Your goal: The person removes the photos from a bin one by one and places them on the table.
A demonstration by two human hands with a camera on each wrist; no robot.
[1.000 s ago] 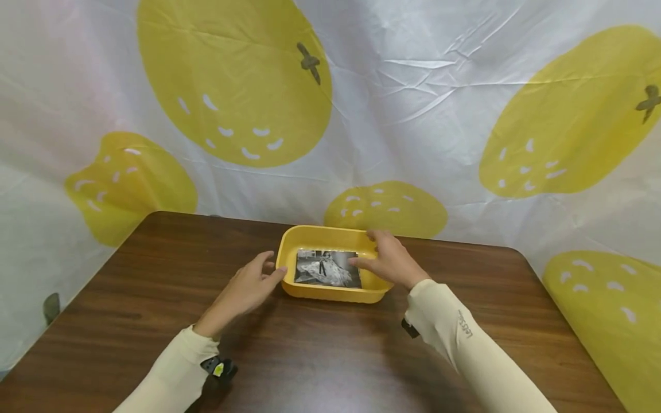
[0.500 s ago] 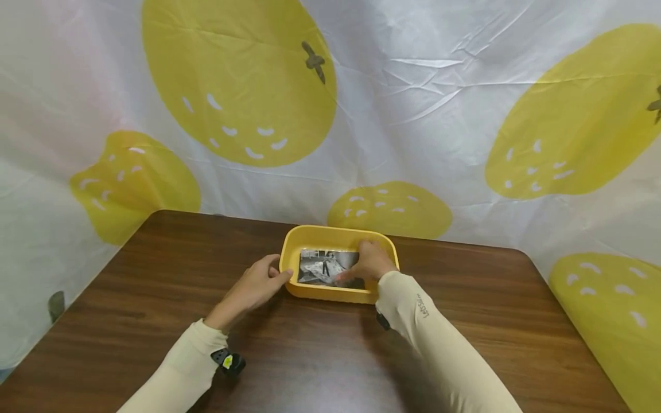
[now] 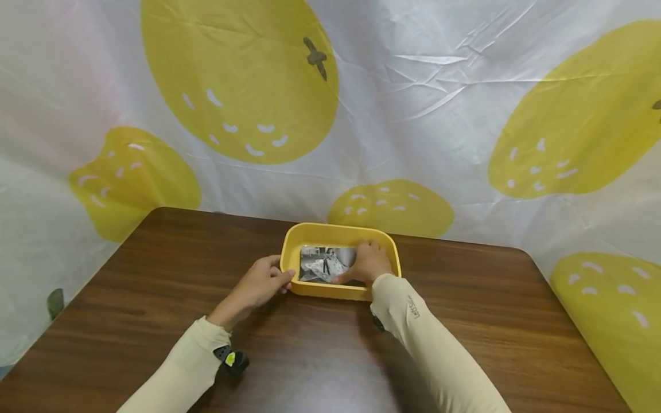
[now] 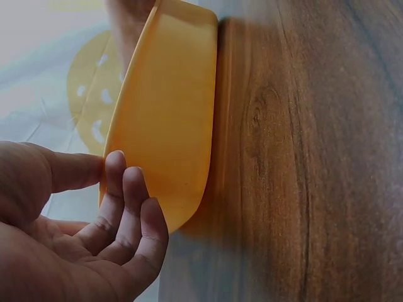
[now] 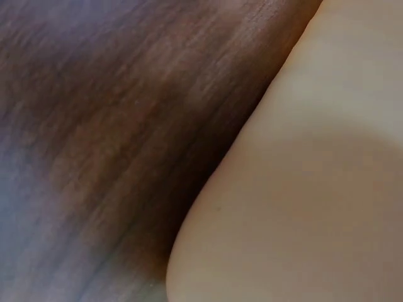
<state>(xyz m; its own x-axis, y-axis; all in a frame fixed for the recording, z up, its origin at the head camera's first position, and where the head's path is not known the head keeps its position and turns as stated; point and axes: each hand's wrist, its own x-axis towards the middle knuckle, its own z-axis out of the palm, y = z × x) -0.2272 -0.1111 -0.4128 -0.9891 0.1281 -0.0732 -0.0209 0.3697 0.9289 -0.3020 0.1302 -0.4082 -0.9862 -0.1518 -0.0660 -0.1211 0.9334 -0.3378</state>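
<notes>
A yellow plastic tray (image 3: 330,292) with raised walls stands near the back edge of the table. Inside it lies a black-and-white photo (image 3: 322,267) of a figure in a wide patterned dress. My left hand (image 3: 263,282) pinches the tray's near left corner. In the left wrist view its thumb meets the rim and the curled fingers (image 4: 133,182) lie against the outer wall. Over the right part of the photo is my right hand (image 3: 369,265), reaching down inside the tray with thumb near the front edge and fingers toward the far right; I cannot tell whether it grips the photo.
The dark wood-grain table (image 3: 320,350) has rounded back corners. Right behind it hangs a white cloth (image 3: 248,189) printed with large yellow fruits. A pale sleeve (image 5: 302,189) fills much of the right wrist view, with table surface beside it.
My right hand has come down from above the tray's right rim onto the photo and shifted left. My left hand has closed in on the corner, its fingers now showing under the rim.
</notes>
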